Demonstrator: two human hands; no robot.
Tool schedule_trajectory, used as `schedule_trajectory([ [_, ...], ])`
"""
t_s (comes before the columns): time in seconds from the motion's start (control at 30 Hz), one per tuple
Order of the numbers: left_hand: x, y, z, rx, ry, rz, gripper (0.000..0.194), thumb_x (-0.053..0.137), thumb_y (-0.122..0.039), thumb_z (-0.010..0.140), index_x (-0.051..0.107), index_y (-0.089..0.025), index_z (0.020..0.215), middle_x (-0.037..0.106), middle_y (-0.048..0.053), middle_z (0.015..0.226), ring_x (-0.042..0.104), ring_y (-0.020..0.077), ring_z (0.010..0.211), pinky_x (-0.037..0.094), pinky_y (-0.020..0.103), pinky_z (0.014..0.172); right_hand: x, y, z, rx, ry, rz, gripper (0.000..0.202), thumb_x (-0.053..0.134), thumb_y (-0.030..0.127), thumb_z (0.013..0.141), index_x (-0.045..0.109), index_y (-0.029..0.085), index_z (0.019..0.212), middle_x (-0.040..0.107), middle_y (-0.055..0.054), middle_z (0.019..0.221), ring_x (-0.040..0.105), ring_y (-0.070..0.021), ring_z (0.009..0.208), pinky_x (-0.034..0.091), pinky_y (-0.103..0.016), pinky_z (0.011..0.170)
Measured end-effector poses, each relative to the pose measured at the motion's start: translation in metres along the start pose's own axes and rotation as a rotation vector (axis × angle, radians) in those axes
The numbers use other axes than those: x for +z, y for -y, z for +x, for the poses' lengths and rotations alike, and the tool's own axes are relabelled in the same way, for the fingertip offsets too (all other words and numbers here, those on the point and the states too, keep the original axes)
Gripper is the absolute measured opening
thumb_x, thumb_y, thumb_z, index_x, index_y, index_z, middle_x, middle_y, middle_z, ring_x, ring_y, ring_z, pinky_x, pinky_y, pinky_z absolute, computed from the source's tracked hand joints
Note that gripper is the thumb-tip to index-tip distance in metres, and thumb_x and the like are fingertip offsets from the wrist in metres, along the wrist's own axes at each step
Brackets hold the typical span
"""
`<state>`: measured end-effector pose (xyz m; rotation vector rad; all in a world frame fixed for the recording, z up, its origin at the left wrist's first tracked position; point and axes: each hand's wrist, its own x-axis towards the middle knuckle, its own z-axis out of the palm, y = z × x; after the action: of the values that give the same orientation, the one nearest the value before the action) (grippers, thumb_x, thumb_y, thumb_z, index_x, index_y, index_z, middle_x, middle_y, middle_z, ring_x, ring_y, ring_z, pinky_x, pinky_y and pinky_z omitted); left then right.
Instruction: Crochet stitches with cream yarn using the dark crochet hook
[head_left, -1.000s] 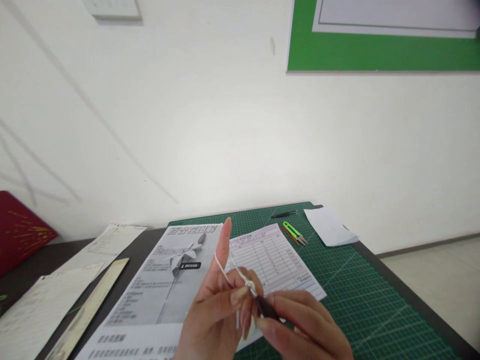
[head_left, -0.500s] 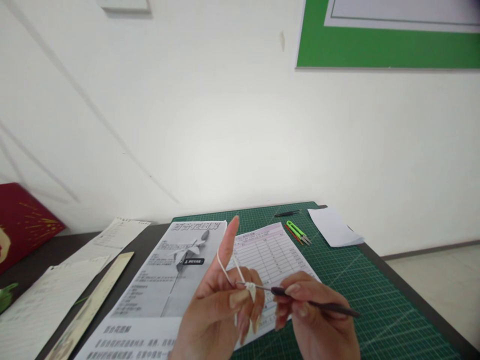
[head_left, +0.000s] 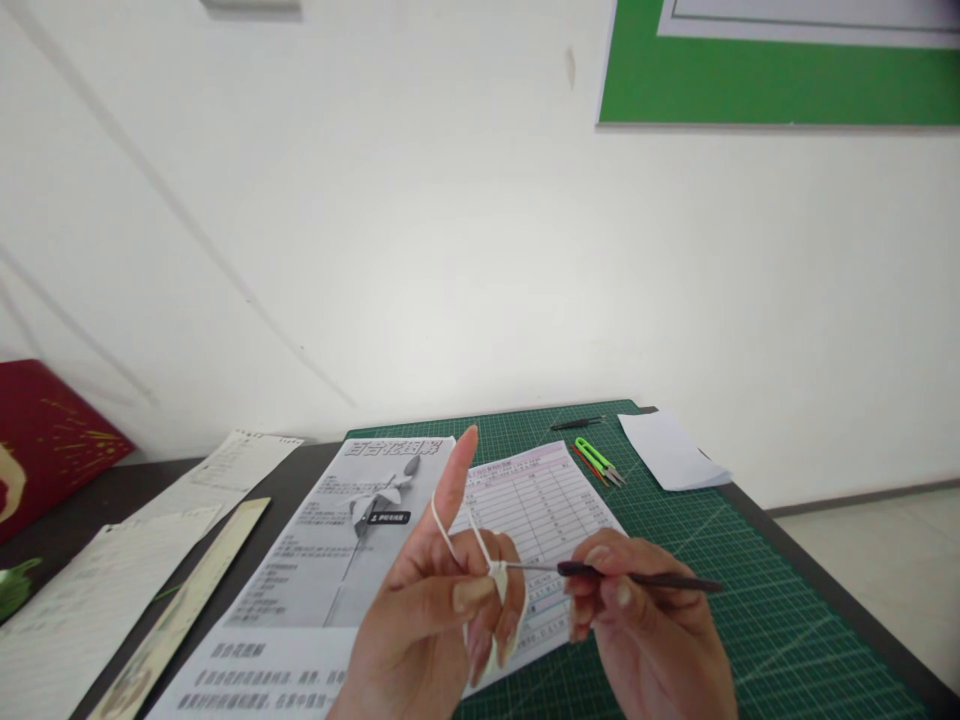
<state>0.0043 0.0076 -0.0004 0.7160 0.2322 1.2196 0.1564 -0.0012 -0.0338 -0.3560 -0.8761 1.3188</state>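
Observation:
Between the thumb and bent fingers of my left hand [head_left: 435,610] a small white crocheted piece [head_left: 499,578] is pinched. White yarn [head_left: 444,530] runs from it around my raised index finger, and a strand also hangs down by the lower fingers. My right hand [head_left: 652,620] grips a crochet hook [head_left: 667,580] by its dark handle, much like a pen. The hook's thin metal shaft points left and its tip meets the top of the white piece; the very tip is hidden in the stitches.
Under my hands lie a printed flower sheet [head_left: 300,570] and a table sheet [head_left: 525,490] on a green cutting mat [head_left: 765,600]. Green thread snips [head_left: 592,455], a dark tool [head_left: 577,424] and white paper [head_left: 667,450] are farther back. A ruler [head_left: 187,600] and handwritten pages [head_left: 112,560] lie left.
The crochet hook has drawn back to the right with my right hand, and its tip now sits at the white piece instead of past it. My left hand keeps its hold.

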Motion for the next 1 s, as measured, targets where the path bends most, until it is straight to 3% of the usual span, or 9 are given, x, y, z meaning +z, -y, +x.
schedule_trajectory([
  [0.3,0.003,0.000,0.005,0.007,0.022,-0.039,0.072,0.054,-0.008,0.074,0.037,-0.021,0.143,0.039,-0.006,0.042,0.037,0.0112,0.046,0.027,0.021,0.045,-0.002,0.006,0.005,-0.053,0.036,-0.066,0.011,0.071,0.020,0.078,0.076,0.025,0.088,0.072,-0.002,0.076,0.067,-0.0118,0.063,0.056,-0.021,0.057],
  [0.5,0.001,-0.002,0.003,-0.015,-0.001,-0.012,0.071,0.054,-0.008,0.072,0.040,-0.019,0.141,0.041,-0.006,0.040,0.039,0.0110,0.045,0.026,0.021,0.045,-0.004,0.009,0.007,-0.087,0.040,-0.116,0.009,0.072,0.021,0.078,0.076,0.024,0.086,0.072,-0.003,0.074,0.067,-0.0129,0.063,0.056,-0.022,0.056],
  [0.63,-0.001,-0.004,0.003,-0.023,-0.038,0.037,0.075,0.059,-0.010,0.071,0.038,-0.020,0.142,0.047,-0.006,0.042,0.040,0.0109,0.045,0.029,0.022,0.047,-0.006,0.009,0.005,0.024,-0.010,-0.049,0.009,0.071,0.023,0.079,0.076,0.022,0.087,0.074,-0.003,0.070,0.068,-0.0112,0.062,0.056,-0.018,0.056],
  [0.77,-0.001,-0.004,0.001,-0.025,-0.020,0.172,0.070,0.061,-0.012,0.078,0.038,-0.031,0.141,0.058,-0.003,0.054,0.048,0.0121,0.053,0.036,0.022,0.050,-0.005,0.009,0.007,0.193,-0.082,0.077,0.008,0.072,0.023,0.078,0.075,0.019,0.085,0.073,-0.002,0.061,0.066,-0.0082,0.051,0.054,-0.014,0.050],
  [1.0,-0.002,0.007,0.000,0.273,0.087,0.465,0.060,0.058,-0.015,0.085,0.043,-0.042,0.137,0.060,-0.002,0.061,0.053,0.0153,0.061,0.044,0.027,0.055,0.004,0.008,0.019,0.356,-0.173,0.314,0.011,0.079,0.022,0.070,0.074,0.014,0.076,0.070,0.000,0.050,0.060,-0.0054,0.037,0.050,-0.010,0.039],
])
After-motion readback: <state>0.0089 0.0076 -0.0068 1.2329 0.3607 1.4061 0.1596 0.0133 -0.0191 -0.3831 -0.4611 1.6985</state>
